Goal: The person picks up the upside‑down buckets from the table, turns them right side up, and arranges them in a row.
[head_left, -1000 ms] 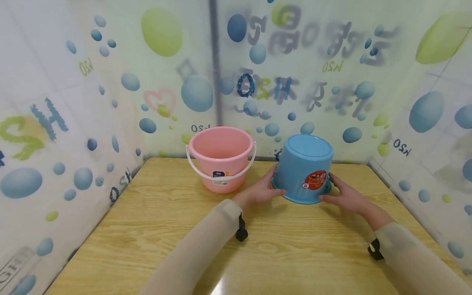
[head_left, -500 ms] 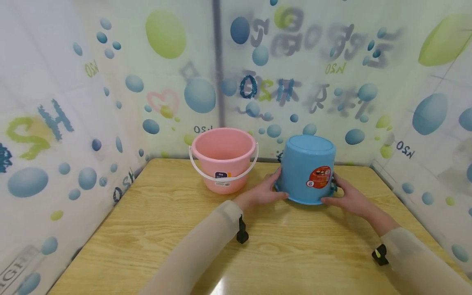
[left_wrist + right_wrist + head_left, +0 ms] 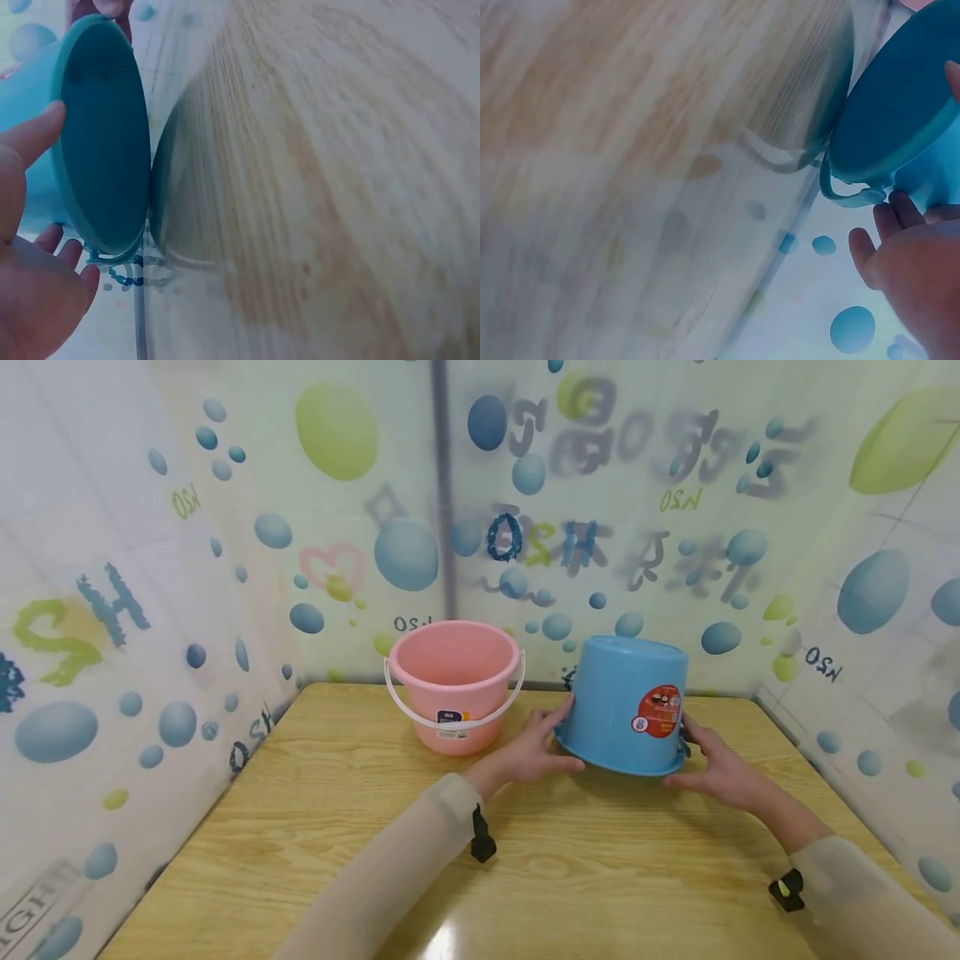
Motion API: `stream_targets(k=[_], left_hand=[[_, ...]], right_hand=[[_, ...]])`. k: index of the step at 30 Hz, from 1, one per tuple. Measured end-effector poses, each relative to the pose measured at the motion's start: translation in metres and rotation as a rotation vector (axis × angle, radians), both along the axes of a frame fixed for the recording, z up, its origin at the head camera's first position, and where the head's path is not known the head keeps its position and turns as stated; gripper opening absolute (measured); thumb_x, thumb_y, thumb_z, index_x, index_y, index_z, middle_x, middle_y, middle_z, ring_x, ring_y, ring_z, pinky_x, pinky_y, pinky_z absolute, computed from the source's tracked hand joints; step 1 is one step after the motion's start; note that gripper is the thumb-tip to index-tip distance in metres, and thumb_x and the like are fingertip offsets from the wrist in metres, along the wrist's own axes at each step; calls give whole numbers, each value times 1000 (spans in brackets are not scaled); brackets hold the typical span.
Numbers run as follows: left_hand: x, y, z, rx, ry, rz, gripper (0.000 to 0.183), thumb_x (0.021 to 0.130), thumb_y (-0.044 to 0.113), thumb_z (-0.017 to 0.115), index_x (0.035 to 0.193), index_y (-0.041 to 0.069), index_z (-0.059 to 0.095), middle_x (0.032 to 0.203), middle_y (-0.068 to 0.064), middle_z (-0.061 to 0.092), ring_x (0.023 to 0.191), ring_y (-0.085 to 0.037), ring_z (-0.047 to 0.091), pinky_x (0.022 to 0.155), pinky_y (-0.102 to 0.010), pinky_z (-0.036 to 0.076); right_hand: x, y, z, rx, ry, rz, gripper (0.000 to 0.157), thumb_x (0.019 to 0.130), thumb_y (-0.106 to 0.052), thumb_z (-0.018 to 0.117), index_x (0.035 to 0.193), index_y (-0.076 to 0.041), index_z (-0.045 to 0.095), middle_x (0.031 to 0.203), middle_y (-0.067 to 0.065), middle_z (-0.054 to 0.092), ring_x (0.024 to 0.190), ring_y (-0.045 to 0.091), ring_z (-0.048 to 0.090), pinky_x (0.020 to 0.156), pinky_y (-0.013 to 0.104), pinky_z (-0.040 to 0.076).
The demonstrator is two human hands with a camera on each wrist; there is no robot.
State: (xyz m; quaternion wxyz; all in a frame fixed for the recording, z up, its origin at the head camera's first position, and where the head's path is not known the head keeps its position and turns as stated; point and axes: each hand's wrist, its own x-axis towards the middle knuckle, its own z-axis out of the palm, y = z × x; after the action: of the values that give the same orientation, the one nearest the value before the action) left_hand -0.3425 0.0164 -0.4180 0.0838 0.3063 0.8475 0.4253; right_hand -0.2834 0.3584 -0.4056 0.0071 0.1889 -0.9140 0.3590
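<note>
A blue bucket stands upside down at the right of the table, its red label turned to the front right. It is tilted, and its near rim is lifted so that the hollow inside shows in the left wrist view. My left hand holds the rim from the left, thumb in front and fingers along the side. Opposite it, my right hand holds the right side near the handle. Some fingertips are hidden behind the bucket. To the left, a pink bucket stands upright with its white handle hanging down in front.
The wooden table ends at a back wall covered in bubble-printed sheeting. Similar printed walls close off the left and right sides. A black wrist strap device sits at the left sleeve cuff, another at the right.
The blue bucket has turned so its label moved to the right, and its near rim tips up a bit more. Both hands went with it. The pink bucket stays in place.
</note>
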Motion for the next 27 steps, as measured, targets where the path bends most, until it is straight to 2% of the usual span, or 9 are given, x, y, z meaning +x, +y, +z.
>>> stream_targets(k=[4,8,11,14,16,18,21,24,27], left_hand=[[1,-3,2,34,19,13,101,89,47,76,161,49,5,153,-14,27,140,-30,34,116,-51,37],[0,-7,5,53,34,4,98,90,50,75,162,47,8,162,-11,20,148,-31,28,117,-54,36],[-1,-8,7,87,38,-19,96,90,51,73,160,50,8,170,-1,14,155,-27,21,121,-55,32],[0,-9,11,137,4,-36,94,90,55,73,158,54,9,171,10,13,157,-22,18,122,-54,30],[2,-10,15,168,-39,-36,93,89,56,73,157,56,9,170,11,14,157,-22,19,121,-55,31],[5,-11,18,182,-63,-23,92,88,59,72,156,58,10,170,10,17,156,-23,21,119,-55,35],[8,-11,24,194,-61,-14,90,89,61,71,156,59,11,170,8,19,155,-25,25,115,-53,40],[11,-11,29,204,-44,-13,89,89,61,70,156,58,12,169,9,22,154,-26,28,112,-53,44],[12,-12,32,212,-32,-18,87,91,59,69,156,58,13,168,9,24,154,-26,29,112,-55,43]], right_hand=[[5,0,1,9,-18,-24,115,89,-34,80,165,-23,-5,163,30,19,144,57,25,105,81,25],[9,-2,3,-5,-32,-42,109,92,-35,77,165,-27,-5,163,29,19,145,57,25,107,79,25],[12,-3,7,-40,-33,-36,104,95,-30,73,165,-26,-3,163,29,20,145,58,25,108,79,25],[14,-4,11,-88,-47,-24,97,98,-28,69,165,-26,-1,165,28,17,145,57,25,109,77,27],[16,-4,14,-107,-59,-25,93,100,-29,67,165,-28,0,167,24,16,145,55,26,114,60,38],[18,-4,17,-132,-63,-20,90,102,-28,64,165,-30,0,168,22,16,145,53,28,108,38,48],[21,-6,19,-153,-60,-31,85,103,-31,61,164,-37,1,167,18,19,144,48,31,91,12,46],[23,-8,22,-172,-38,-41,82,104,-31,59,163,-39,3,165,18,22,144,44,31,90,8,45],[26,-11,26,-175,-17,-55,82,105,-30,59,163,-40,3,164,20,24,142,44,33,89,7,44]])
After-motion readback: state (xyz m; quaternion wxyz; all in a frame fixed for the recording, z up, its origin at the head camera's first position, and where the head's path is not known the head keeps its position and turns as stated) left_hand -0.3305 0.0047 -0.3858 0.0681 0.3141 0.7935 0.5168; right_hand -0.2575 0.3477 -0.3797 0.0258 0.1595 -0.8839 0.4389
